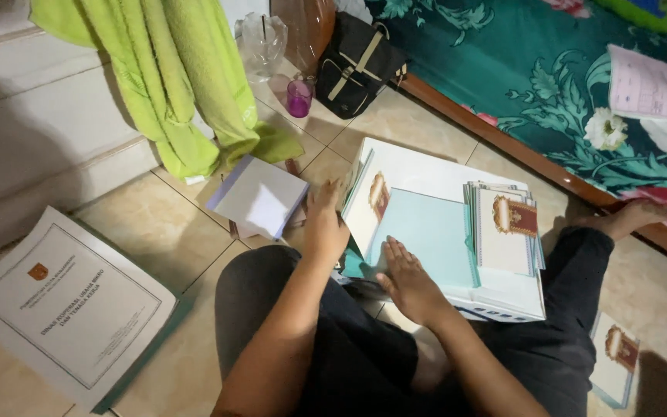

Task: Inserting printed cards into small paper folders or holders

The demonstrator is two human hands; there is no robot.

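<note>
I sit on a tiled floor with an open folder (426, 174) of papers before my knees. My left hand (324, 220) grips the folder's lifted white cover at its left edge. My right hand (408, 279) lies flat, fingers apart, on the pale teal sheet (434, 232) inside. On the folder's right half rests a stack of booklets (507, 228) with a red and gold emblem. A small white pad (260, 197) lies just left of my left hand.
A large white document in a green folder (71, 305) lies at lower left. A green towel (171, 77) hangs at the back, by a purple cup (299, 98), a black bag (357, 66) and a clear vase (262, 42). A bed with a floral cover (550, 85) runs along the right. Another booklet (615, 359) lies at lower right.
</note>
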